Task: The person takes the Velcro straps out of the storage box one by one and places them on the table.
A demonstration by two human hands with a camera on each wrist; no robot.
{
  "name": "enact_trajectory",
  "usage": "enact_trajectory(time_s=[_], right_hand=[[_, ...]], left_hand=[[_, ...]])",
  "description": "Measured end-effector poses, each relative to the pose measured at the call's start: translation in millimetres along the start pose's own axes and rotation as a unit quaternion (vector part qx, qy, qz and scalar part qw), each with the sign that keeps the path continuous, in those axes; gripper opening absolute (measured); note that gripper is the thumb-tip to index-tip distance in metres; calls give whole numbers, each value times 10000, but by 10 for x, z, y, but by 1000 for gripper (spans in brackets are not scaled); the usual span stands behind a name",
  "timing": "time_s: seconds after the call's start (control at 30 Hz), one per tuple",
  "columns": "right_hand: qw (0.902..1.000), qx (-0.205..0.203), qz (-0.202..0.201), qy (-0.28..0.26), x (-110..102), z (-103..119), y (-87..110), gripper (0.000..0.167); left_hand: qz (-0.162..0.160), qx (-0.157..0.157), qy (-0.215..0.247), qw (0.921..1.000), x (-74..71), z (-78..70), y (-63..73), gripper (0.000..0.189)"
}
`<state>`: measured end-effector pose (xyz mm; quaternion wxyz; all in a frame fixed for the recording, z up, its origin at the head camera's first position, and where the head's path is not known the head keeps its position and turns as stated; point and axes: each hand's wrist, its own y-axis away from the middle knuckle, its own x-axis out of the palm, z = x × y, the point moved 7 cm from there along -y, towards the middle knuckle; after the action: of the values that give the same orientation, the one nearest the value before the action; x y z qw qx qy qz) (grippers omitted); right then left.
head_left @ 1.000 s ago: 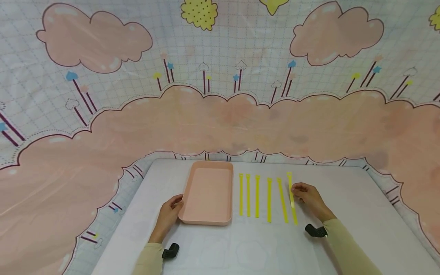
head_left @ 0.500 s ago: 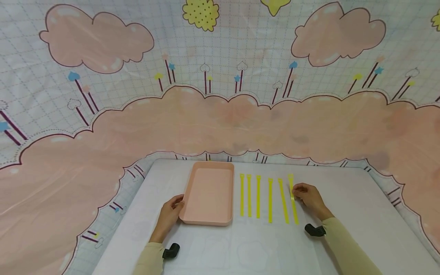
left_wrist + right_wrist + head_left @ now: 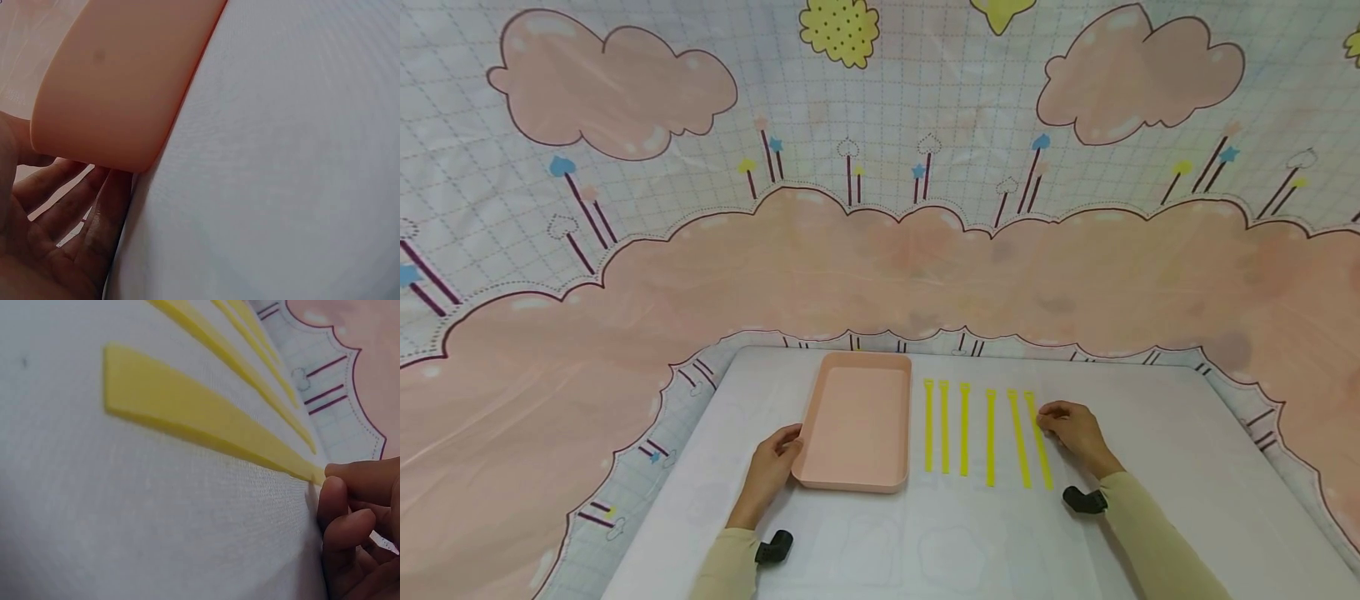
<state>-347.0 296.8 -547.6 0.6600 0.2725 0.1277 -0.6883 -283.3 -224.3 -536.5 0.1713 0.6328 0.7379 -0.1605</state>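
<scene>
At the left edge of a shallow pink tray (image 3: 856,421) is my left hand (image 3: 769,462). In the left wrist view, its thumb and fingers hold the tray's rim and side wall. On the right, my right hand (image 3: 1078,432) pinches the rightmost yellow strap (image 3: 1043,458) by its right edge. This strap is flat and narrow, with a slightly wider head at the far end. The right wrist view shows thumb and index finger meeting on the strap (image 3: 181,403), which lies on the table. Several similar yellow straps (image 3: 990,442) lie in a row between tray and right hand.
The table (image 3: 970,542) has a white cover. A patterned cloth (image 3: 865,267) with pink clouds hangs behind it and along its sides. A black wrist camera (image 3: 775,547) sits on the left wrist and another camera (image 3: 1084,500) on the right.
The rightmost strap's far end has come down toward me, its head now level with the strap beside it. Right fingers stay on it. The left hand and tray look unchanged.
</scene>
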Motion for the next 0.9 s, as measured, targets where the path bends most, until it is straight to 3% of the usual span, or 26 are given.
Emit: enact_trajectory(time_s=[0.33,0.57,0.77,0.9], right_hand=[[9996,-115,-114,-245,-47,44,70,34],[9988,-209,-191,-391,-40,115,149,36],[9947,-776,-229,-637,18,344,287,35],[9900,-1323,-364,-321,99,511,398,34]], left_hand=[[15,21,-45,10000,0,33,-31,35],[-128,33,-282,9995,-97,-11,-21,33],[-293,253,-427,9983,-170,-81,29,33],[-477,677,-734,9939,-202,-220,67,34]])
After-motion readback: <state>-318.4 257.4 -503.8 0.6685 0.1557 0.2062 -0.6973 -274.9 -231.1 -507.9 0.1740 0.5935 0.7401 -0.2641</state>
